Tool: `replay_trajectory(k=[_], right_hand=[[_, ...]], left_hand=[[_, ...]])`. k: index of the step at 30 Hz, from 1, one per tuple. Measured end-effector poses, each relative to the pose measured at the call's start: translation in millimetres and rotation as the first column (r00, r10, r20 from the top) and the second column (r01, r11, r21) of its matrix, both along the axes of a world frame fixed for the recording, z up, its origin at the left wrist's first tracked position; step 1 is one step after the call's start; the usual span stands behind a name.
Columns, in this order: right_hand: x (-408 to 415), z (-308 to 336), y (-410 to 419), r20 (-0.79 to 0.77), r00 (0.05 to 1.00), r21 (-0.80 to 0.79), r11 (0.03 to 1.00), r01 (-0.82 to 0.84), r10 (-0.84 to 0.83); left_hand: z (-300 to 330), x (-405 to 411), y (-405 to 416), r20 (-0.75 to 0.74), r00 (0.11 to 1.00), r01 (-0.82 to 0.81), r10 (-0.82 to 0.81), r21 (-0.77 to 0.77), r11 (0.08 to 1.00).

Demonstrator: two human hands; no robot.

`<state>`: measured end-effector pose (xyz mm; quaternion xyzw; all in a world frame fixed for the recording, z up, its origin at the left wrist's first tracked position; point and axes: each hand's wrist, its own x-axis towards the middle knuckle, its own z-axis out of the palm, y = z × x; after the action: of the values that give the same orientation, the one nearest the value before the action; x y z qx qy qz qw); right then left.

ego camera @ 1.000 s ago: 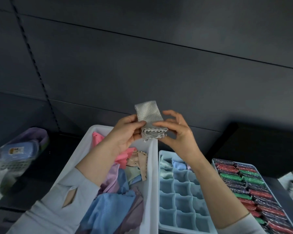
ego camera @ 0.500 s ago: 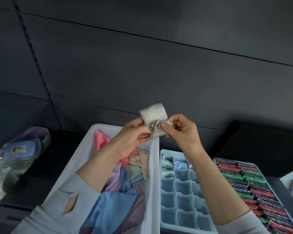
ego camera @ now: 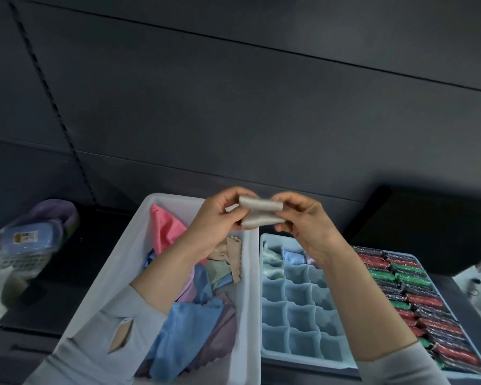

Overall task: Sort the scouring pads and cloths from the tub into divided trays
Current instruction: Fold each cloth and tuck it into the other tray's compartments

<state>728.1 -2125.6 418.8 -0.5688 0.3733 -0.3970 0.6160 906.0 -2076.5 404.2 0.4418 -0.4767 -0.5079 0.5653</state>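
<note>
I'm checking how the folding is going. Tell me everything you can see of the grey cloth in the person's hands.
The grey cloth is a small, pale grey piece with a fine waffle-like weave. It is rolled or folded into a compact bundle lying crosswise, showing two stacked layers. The left hand pinches its left end and the right hand its right end. It is held in the air above the far end of the white tub, touching nothing else.

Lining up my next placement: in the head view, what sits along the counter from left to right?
Mesh basket with a blue packet → white tub of cloths → pale blue divided tray → tray of red, green and dark scouring pads. The grey cloth, held in both hands above, is left out.
</note>
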Motion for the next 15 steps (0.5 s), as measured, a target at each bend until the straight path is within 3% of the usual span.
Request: replay_trajectory(k=[6,12,15], right_hand=[[-9.3,-18.9,5.9,-0.06,0.994,-0.094,0.992,0.084,-0.09],[-35.8,-39.0,13.3,-0.072,0.989,0.056,0.99,0.13,-0.126],[-60.1,-48.0,11.0,-0.213,0.977,0.006,1.0,0.012,-0.01]], left_hand=[[-9.6,-8.0,1.3,-0.17,0.982,0.108,-0.087,0.119,0.987],[-33.5,-30.1,1.2,0.188,0.982,-0.005,-0.007,0.062,0.998],[-41.3,-44.0,-1.9,0.302,0.953,0.026,-0.03,0.018,0.999]])
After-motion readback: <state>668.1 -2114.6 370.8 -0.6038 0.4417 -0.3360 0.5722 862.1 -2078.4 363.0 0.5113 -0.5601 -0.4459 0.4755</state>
